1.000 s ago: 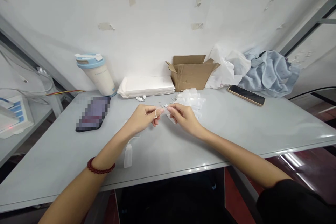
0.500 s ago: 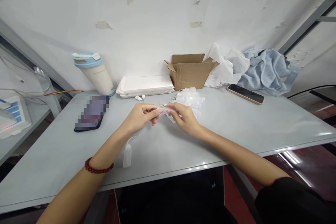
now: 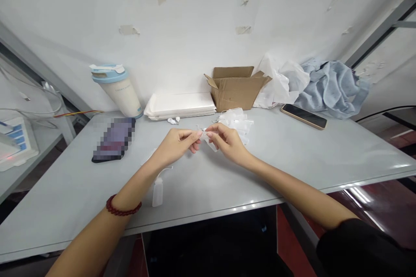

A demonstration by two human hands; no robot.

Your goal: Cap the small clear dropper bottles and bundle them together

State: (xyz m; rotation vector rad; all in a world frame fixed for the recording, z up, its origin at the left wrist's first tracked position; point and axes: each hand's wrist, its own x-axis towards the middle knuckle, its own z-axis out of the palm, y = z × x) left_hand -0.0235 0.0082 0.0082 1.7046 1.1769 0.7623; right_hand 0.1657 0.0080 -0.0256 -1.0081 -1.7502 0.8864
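Observation:
My left hand (image 3: 178,143) and my right hand (image 3: 227,142) meet above the middle of the grey table (image 3: 286,156). Between their fingertips is a small translucent plastic piece (image 3: 204,136), pinched from both sides; its exact shape is too small to tell. Right behind my right hand lies a pile of clear plastic pieces (image 3: 238,122). A small translucent bottle with a thin bent tube (image 3: 157,192) lies near the front edge, to the right of my left forearm. Another pale thing is partly hidden behind that forearm.
Along the wall stand a cup (image 3: 118,93), a white stack (image 3: 182,104), an open cardboard box (image 3: 235,91), a white bag (image 3: 281,80) and blue cloth (image 3: 334,88). Phones lie at left (image 3: 113,140) and right (image 3: 303,117). Small white items (image 3: 173,120) lie before the stack.
My left fingers have shifted slightly around the plastic piece, and my right hand has moved a little to the right. A pale thing now shows behind my left forearm.

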